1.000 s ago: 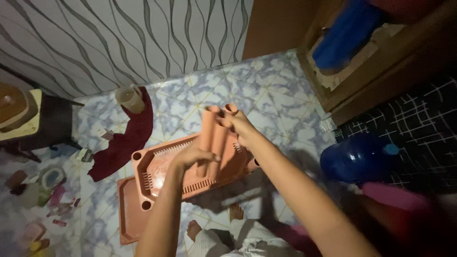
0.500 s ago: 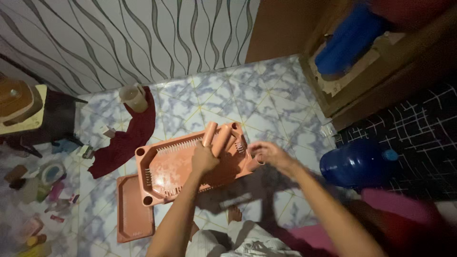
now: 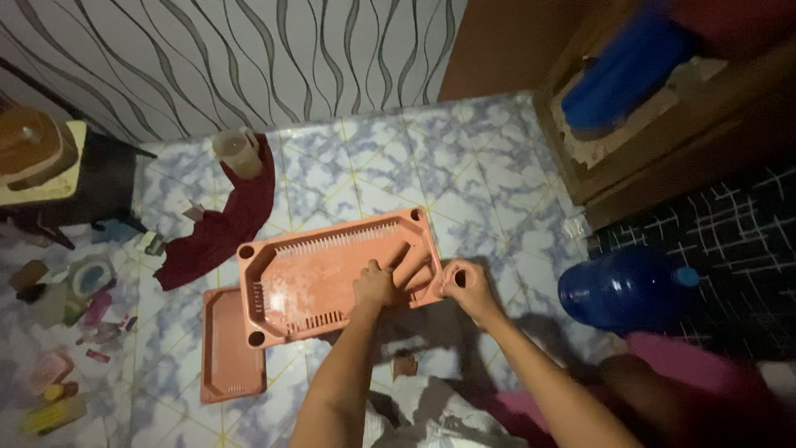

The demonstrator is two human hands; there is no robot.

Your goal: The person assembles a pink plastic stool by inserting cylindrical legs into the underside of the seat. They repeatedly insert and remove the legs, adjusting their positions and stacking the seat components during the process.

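A salmon-orange plastic shelf tray with round corner sockets lies tilted on the tiled floor, on top of a second matching tray. My left hand presses down on orange plastic tubes that lie inside the upper tray near its right end. My right hand is curled around a short orange tube end at the tray's near right corner. My legs and feet show below the tray.
A dark red cloth and a plastic jug lie at the back left. A dark stool and several small toiletry items sit on the left. A blue water bottle and a wooden cabinet stand on the right.
The tubes, held upright above the tray a second ago, now lie inside it. My right hand left their tops and moved down to the tray's right corner.
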